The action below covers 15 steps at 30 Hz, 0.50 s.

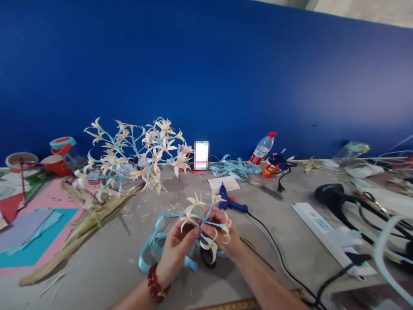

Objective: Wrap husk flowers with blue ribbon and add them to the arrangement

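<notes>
Both my hands meet around a small spray of cream artificial flowers (pixel 209 246) with pale blue wrapped stems. My left hand (pixel 179 244), with a red bead bracelet (pixel 155 284) at its wrist, pinches the spray where the stems join. Across from it, my right hand (pixel 227 237) has its fingers closed on the stems, partly hidden behind the blossoms. A light blue ribbon (pixel 151 245) loops over the table beside and under my left hand. Just beyond my right hand lies a blue glue gun (pixel 230 201), its nozzle pointing away. Under the spray a black ring-shaped thing (pixel 207 258) shows partly.
Finished-looking flower branches (pixel 135 150) stand at the back left. Dried husks (pixel 87 232) and coloured paper (pixel 29 232) lie left. A bottle (pixel 263 148) leans near the blue wall, beside tangled ribbon (pixel 234 167). A power strip (pixel 332 239) and cables lie right.
</notes>
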### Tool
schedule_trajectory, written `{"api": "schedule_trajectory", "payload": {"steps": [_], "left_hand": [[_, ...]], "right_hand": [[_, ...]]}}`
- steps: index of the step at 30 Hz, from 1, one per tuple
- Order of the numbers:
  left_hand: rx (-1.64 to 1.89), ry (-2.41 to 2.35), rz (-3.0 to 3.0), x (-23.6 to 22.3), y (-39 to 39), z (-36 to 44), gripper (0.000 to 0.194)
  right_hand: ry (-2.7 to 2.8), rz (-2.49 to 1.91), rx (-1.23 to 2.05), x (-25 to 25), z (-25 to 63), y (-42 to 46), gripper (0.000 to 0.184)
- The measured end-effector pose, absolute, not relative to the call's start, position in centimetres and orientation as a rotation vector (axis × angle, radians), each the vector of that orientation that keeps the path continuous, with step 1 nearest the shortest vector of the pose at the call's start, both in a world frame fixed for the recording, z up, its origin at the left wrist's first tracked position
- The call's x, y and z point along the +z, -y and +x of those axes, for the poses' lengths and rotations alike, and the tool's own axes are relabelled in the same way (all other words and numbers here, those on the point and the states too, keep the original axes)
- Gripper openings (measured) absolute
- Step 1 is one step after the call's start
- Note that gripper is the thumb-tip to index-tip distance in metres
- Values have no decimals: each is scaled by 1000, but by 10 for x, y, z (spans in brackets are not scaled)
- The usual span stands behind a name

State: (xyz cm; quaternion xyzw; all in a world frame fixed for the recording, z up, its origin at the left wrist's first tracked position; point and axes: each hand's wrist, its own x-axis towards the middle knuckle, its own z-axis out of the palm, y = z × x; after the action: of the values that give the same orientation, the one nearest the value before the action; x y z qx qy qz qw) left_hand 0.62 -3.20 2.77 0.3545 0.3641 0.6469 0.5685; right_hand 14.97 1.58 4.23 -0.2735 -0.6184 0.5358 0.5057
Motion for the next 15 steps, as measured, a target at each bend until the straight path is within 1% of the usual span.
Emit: {"api": "schedule_trajectory", "payload": {"steps": [3, 5, 11, 15], "left_hand": [[1532, -865, 737, 25, 34, 5, 19], [1539, -861, 754, 25, 35, 3, 19], [1539, -824, 949, 30, 32, 1, 5], [1547, -855, 999, 26, 29, 0, 2]], "right_hand": [[1383, -662, 1466, 42, 149, -15, 21], [1308, -682, 1595, 38, 149, -15, 24], [1116, -771, 1815, 26, 148, -14, 28], [1058, -775, 1924, 33, 149, -13, 32]]}}
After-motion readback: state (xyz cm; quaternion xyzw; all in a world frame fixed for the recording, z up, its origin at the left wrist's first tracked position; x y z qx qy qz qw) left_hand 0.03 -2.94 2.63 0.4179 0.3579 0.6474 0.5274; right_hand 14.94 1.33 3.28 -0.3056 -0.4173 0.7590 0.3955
